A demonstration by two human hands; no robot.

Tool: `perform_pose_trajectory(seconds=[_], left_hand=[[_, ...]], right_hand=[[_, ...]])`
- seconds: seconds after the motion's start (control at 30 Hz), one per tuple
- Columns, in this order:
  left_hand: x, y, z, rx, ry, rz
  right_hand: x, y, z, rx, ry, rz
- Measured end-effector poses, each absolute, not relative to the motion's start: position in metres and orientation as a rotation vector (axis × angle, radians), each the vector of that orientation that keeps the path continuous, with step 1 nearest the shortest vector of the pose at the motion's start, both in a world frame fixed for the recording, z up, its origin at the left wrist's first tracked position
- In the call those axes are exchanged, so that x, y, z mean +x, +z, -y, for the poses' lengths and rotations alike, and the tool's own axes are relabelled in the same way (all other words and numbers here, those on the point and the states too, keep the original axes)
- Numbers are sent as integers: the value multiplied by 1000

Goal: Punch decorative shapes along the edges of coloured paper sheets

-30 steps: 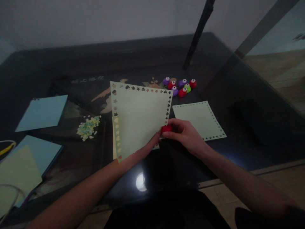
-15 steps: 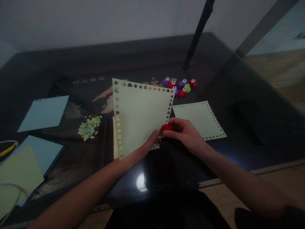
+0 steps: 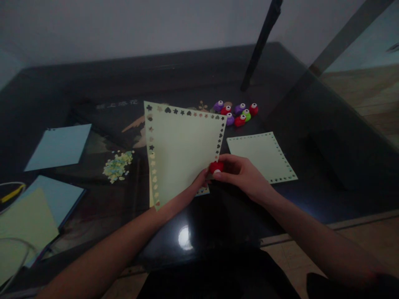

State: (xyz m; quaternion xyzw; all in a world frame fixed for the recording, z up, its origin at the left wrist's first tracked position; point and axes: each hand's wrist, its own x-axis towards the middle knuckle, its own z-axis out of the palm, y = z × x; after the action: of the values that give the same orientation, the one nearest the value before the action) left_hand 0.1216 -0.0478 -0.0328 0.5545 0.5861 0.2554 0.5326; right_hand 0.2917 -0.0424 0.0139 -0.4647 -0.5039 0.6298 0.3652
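A pale green sheet (image 3: 183,153) is raised above the dark table, with star and heart holes along its top, left and right edges. My left hand (image 3: 201,182) grips it near the lower right corner, its fingers partly hidden behind the paper. Between the thumb and fingers of my right hand (image 3: 240,172) is a small red punch (image 3: 216,167), held at the sheet's right edge. Another sheet with punched edges (image 3: 260,155) lies flat just beyond my right hand.
Several purple, red and green punches (image 3: 240,120) sit behind the sheets. Paper bits (image 3: 118,166) are heaped left of centre. Blue sheets (image 3: 59,147) and a yellow-green sheet (image 3: 28,232) lie at left. A black pole (image 3: 260,45) stands at the back.
The raised sheet has shifted slightly left. The red punch has turned in my right hand, its white part now facing me, and sits a little further left.
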Motion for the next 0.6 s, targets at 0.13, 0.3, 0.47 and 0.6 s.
perform_pose_trajectory(seconds=[0.13, 0.3, 0.47, 0.6], left_hand=[[124, -30, 46, 1267, 627, -1405], [122, -24, 43, 1309, 600, -1400], [117, -26, 44, 1347, 629, -1381], [117, -19, 46, 1350, 633, -1383]], right_hand=[[292, 15, 42, -1192, 1606, 1308], [291, 18, 42, -1246, 1557, 1308], [291, 16, 42, -1259, 1554, 1289], [290, 14, 42, -1246, 1558, 1279]])
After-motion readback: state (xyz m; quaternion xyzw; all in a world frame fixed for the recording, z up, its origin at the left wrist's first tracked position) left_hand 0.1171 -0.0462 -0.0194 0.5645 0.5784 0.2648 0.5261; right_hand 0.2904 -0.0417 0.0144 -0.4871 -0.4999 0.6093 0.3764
